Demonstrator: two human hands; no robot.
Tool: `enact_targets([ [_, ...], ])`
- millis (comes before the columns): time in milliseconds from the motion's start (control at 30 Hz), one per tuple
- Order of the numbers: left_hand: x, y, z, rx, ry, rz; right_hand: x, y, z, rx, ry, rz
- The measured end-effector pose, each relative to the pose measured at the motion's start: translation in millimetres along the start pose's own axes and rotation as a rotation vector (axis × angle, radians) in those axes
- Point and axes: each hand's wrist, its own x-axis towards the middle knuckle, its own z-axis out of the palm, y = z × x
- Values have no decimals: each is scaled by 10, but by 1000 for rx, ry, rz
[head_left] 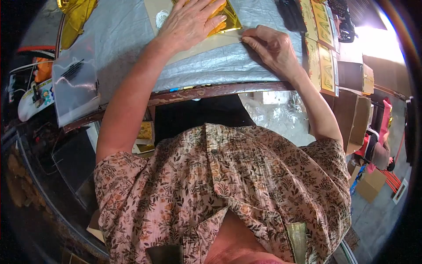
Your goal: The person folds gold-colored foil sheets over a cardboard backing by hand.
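Gold foil (231,20) lies under the left hand's (188,22) loosely spread fingers; the right hand (274,46) pinches beside its corner, contents unclear.

Silvery-covered table (118,42) | beige board (189,53) | gold foil (78,26) | clear bag (77,99) | FALL packs (326,75)

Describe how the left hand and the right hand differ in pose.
The left hand lies palm down, fingers extended; the right hand is curled, its thumb and index fingertips close together.
The left hand reaches over the shiny gold sheet, while the right hand's fingertips are near that sheet's corner.
Both are bare and at the covered table.
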Motion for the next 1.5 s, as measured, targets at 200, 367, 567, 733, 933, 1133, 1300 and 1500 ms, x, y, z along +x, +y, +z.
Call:
enact_targets([
  [200,1,17,-10,3,-8,-20,0,-6,11,-13,20,-14],
  [367,2,-107,134,72,14,8,15,-9,12,-17,14,19],
  [567,7,21,-28,-19,-29,-34,-21,60,-18,52,-4,34],
  [733,1,-31,29,28,-27,-13,-22,6,-63,45,-78,74],
  [933,4,13,-21,37,-57,-37,-3,-2,-35,45,-53,66],
  [1133,15,2,0,49,-57,-37,16,-25,-21,31,-45,52],
  [1300,8,1,-4,29,-36,-32,32,-72,-34,24,-64,77],
  [1500,3,-11,16,54,-47,-32,60,-85,-6,-17,-53,61],
])
